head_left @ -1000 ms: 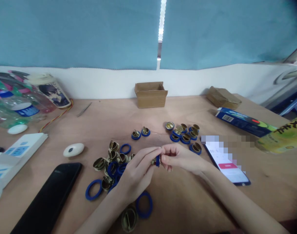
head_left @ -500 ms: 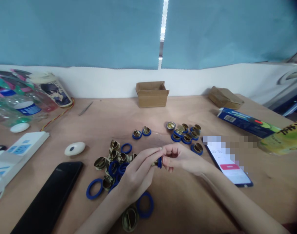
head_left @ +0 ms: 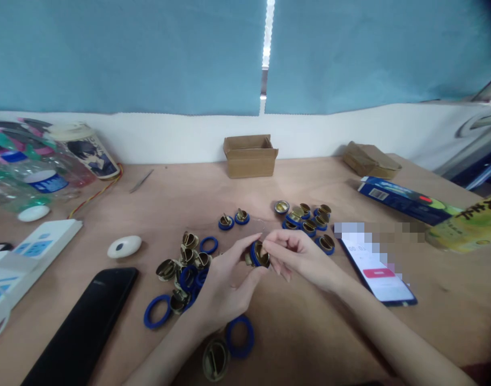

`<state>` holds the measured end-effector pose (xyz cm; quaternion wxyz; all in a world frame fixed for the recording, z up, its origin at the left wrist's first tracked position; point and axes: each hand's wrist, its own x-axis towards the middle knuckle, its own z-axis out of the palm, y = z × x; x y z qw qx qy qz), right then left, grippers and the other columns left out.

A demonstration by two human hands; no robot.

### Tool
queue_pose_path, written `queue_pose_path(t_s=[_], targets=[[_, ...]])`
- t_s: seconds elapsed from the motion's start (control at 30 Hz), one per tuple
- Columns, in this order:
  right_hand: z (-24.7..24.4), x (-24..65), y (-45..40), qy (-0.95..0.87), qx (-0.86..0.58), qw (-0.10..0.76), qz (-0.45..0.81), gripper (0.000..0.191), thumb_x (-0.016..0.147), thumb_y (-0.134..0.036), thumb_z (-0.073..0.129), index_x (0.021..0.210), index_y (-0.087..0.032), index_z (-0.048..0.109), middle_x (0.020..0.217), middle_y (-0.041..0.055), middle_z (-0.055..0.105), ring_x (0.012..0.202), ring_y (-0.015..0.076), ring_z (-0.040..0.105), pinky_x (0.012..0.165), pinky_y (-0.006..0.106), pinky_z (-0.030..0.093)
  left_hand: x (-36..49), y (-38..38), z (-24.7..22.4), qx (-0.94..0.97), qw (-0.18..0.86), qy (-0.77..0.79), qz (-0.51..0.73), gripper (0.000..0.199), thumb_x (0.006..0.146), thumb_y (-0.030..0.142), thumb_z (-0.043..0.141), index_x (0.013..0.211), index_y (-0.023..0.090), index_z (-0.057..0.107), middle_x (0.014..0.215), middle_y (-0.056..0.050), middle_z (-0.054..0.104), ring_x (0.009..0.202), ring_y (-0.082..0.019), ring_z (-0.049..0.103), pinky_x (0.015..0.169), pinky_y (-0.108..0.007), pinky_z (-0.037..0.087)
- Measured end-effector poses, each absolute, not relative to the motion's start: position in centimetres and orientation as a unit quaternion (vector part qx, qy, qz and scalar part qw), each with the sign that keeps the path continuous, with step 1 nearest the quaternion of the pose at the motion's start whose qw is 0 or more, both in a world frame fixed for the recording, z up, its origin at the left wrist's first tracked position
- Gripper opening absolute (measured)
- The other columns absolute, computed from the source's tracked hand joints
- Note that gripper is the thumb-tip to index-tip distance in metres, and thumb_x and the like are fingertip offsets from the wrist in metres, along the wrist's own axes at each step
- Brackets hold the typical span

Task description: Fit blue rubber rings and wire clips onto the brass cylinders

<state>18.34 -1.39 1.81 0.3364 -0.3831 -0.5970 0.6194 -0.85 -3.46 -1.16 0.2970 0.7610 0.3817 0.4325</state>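
Holds blue-ringed, brass-coloured round fitting [head_left: 260, 254] tilted, raised above pale wood-grain tabletop [head_left: 309, 343], between both hands. Grips its ringed rim with left hand [head_left: 225, 284], fingers close together and arched over the top, thumb opposed below. Pinches upper edge of the glossy metal face with right hand [head_left: 297, 254], thumb and index tips together, other fingers loosely curled.

Near left hand: jumbled brass-coloured fittings [head_left: 188, 255], dull metallic, round, several with raised discs, mixed with smooth blue rings [head_left: 156, 311]. Closer to wearer, beside one ring: loose barred metal fitting [head_left: 215, 359]. Beyond right hand: clustered blue-ringed fittings [head_left: 308, 228], discs tilted up. At back, by white wall [head_left: 168, 136]: open rectangular cardboard box [head_left: 251, 165], matt brown, flaps creased.
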Motion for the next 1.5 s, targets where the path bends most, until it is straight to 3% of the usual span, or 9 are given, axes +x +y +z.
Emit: queue_pose_path(t_s=[0.37, 0.47, 0.67, 0.83, 0.97, 1.17, 1.3, 1.5], targets=[[1.2, 17.5, -1.5, -0.555, -0.407, 0.366, 0.627, 0.028, 0.089, -0.04, 0.06, 0.074, -0.018, 0.057, 0.051, -0.0066, 0.055, 0.035, 0.0047, 0.045, 0.036, 0.017, 0.035, -0.4, -3.4, -0.8, 0.694, 0.415, 0.364, 0.462, 0.033, 0.091, 0.018, 0.056, 0.123, 0.019, 0.058, 0.096, -0.007, 0.07, 0.087, -0.018, 0.07, 0.073, -0.028, 0.06], [1.1, 17.4, -1.6, -0.554, -0.404, 0.369, 0.627, 0.029, 0.089, -0.043, 0.061, 0.074, -0.018, 0.056, 0.05, -0.0067, 0.055, 0.035, 0.005, 0.046, 0.036, 0.016, 0.036, -0.4, -3.3, -0.9, 0.688, 0.421, 0.365, 0.465, 0.032, 0.09, 0.018, 0.057, 0.122, 0.019, 0.059, 0.088, -0.005, 0.069, 0.085, -0.018, 0.07, 0.073, -0.028, 0.06], [1.1, 17.2, -1.4, -0.535, -0.422, 0.371, 0.631, 0.032, 0.085, -0.045, 0.065, 0.071, -0.018, 0.055, 0.052, -0.0052, 0.057, 0.036, 0.0063, 0.049, 0.036, 0.018, 0.04, -0.5, -3.4, -1.1, 0.687, 0.42, 0.36, 0.471, 0.036, 0.09, 0.016, 0.058, 0.127, 0.019, 0.057, 0.1, -0.007, 0.071, 0.09, -0.018, 0.07, 0.08, -0.029, 0.061], [0.8, 17.2, -1.4, -0.536, -0.428, 0.403, 0.606, 0.027, 0.083, -0.044, 0.068, 0.081, -0.019, 0.057, 0.055, -0.0052, 0.058, 0.038, 0.0069, 0.047, 0.038, 0.019, 0.037, -0.4, -3.3, -1.1, 0.671, 0.425, 0.361, 0.488, 0.04, 0.089, 0.014, 0.059, 0.128, 0.02, 0.054, 0.12, -0.011, 0.068, 0.105, -0.019, 0.069, 0.088, -0.029, 0.06], [0.8, 17.1, -2.2, -0.612, -0.439, 0.428, 0.5, 0.021, 0.09, -0.038, 0.061, 0.082, -0.019, 0.059, 0.059, -0.0034, 0.055, 0.047, 0.0092, 0.047, 0.046, 0.023, 0.036, -0.4, -3.1, -1.7, 0.678, 0.387, 0.372, 0.502, 0.041, 0.083, 0.014, 0.068, 0.122, 0.02, 0.057, 0.115, -0.009, 0.07, 0.106, -0.02, 0.069, 0.092, -0.031, 0.059], [0.7, 17.0, -3.1, -0.751, -0.423, 0.406, 0.305, 0.014, 0.089, -0.029, 0.062, 0.079, -0.021, 0.057, 0.065, -0.0033, 0.046, 0.058, 0.0121, 0.044, 0.055, 0.026, 0.034, -0.7, -3.1, -1.8, 0.729, 0.227, 0.422, 0.489, 0.034, 0.085, 0.015, 0.066, 0.118, 0.019, 0.061, 0.096, -0.005, 0.071, 0.082, -0.016, 0.07, 0.077, -0.029, 0.059], [0.3, 16.9, -2.8, -0.716, -0.44, 0.39, 0.376, 0.023, 0.093, -0.038, 0.058, 0.079, -0.021, 0.052, 0.066, -0.0043, 0.039, 0.058, 0.0116, 0.038, 0.053, 0.026, 0.03, -0.7, -3.1, -1.2, 0.754, 0.143, 0.404, 0.498, 0.034, 0.084, 0.015, 0.07, 0.117, 0.019, 0.06, 0.1, -0.005, 0.069, 0.081, -0.015, 0.067, 0.076, -0.028, 0.057], [0.1, 17.5, -1.9, -0.541, -0.375, 0.364, 0.659, 0.035, 0.092, -0.053, 0.057, 0.085, -0.02, 0.049, 0.066, -0.0063, 0.038, 0.051, 0.0079, 0.028, 0.047, 0.023, 0.023, -0.4, -3.1, -0.9, 0.767, 0.144, 0.413, 0.469, 0.04, 0.08, 0.02, 0.074, 0.117, 0.019, 0.058, 0.102, -0.006, 0.067, 0.089, -0.018, 0.066, 0.079, -0.03, 0.056]])
